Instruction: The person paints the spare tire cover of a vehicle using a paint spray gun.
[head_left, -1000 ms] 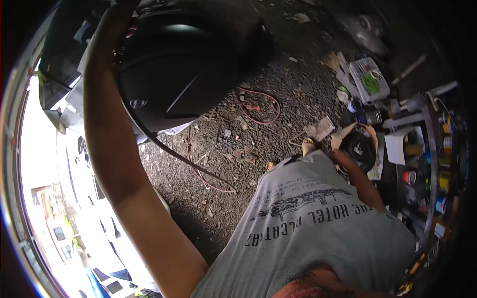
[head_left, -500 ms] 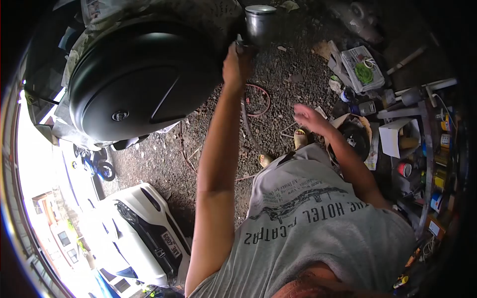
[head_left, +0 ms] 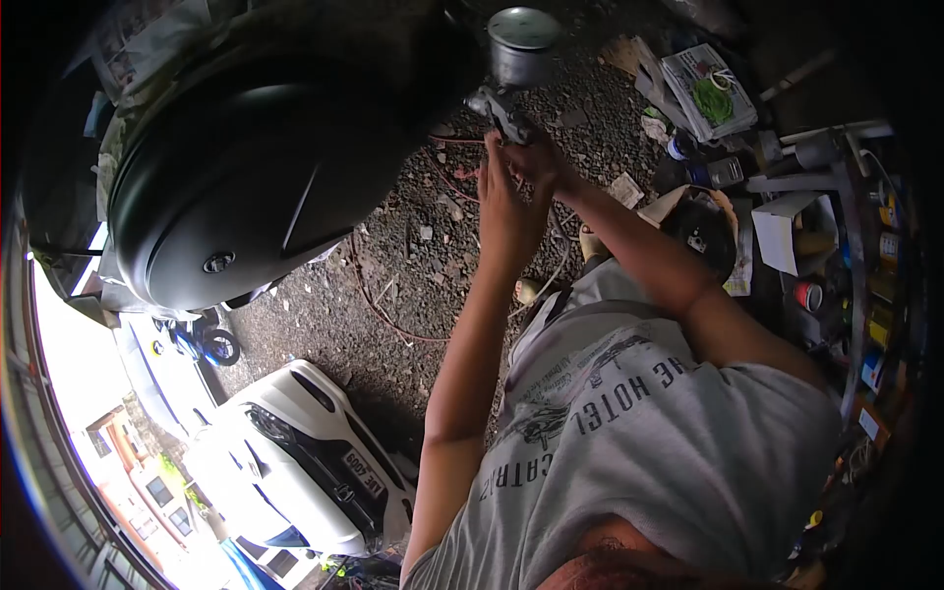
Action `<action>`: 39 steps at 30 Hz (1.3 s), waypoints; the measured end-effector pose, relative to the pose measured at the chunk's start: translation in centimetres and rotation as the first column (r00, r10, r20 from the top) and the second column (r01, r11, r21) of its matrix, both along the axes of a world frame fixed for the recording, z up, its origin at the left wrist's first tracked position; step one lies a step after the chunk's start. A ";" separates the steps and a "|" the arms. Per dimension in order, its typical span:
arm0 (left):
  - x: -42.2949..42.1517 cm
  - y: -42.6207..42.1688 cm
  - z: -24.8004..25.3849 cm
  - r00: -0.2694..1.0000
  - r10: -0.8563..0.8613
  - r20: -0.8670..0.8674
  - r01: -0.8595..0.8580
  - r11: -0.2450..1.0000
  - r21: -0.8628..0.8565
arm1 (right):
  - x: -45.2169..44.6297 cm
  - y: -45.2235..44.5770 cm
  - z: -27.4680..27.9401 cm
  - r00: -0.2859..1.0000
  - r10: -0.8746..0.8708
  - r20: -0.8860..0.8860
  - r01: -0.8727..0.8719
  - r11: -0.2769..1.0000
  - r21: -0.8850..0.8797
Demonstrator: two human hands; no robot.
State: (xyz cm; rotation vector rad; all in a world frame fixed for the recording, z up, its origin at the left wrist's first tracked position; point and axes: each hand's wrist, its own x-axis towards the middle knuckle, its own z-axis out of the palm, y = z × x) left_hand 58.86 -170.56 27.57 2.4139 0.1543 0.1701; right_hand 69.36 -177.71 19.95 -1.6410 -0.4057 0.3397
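A spray gun with a metal paint cup on top is held out in front of me, cup towards the upper edge of the view. My right hand is wrapped round its handle. My left hand is beside the handle with its fingers stretched upward; whether it still touches the gun is hard to see. To the left stands a large matte-black curved panel with an oval badge. Sheets of newspaper lie along its far edge.
A reddish hose loops over the gravel floor. To the right are a newspaper stack, a black round item in paper, a white box and crowded shelving. A white car stands at lower left.
My right hand has come up from my side to the spray gun's handle. My left hand, which held the gun, has moved right and its fingers have straightened. The gun shifted slightly right.
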 end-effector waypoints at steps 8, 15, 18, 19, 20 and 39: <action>-25.2 3.6 -10.3 0.562 0.427 -0.709 -0.548 0.834 0.067 | 5.6 7.8 -8.0 0.814 0.019 -0.581 0.037 0.996 0.084; -41.1 6.8 -21.1 0.200 0.412 -0.889 -0.571 0.786 0.236 | 7.6 9.0 -3.8 0.852 -0.038 -0.523 0.126 0.983 0.134; -41.6 7.0 -23.0 0.172 0.412 -0.895 -0.643 0.735 0.215 | 7.8 6.5 1.7 0.900 -0.008 -0.436 0.115 0.969 0.219; -41.5 6.8 -23.5 0.174 0.410 -0.895 -0.665 0.719 0.200 | 7.6 5.8 3.1 0.914 -0.018 -0.405 0.126 0.963 0.240; -41.2 6.6 -24.1 0.185 0.409 -0.894 -0.685 0.706 0.182 | 7.8 5.0 4.0 0.926 0.029 -0.377 0.069 0.968 0.242; -24.1 2.4 -37.3 -0.067 0.082 -0.994 0.141 0.987 0.072 | 2.5 12.3 -17.7 0.948 -0.316 -0.039 0.313 0.948 -0.058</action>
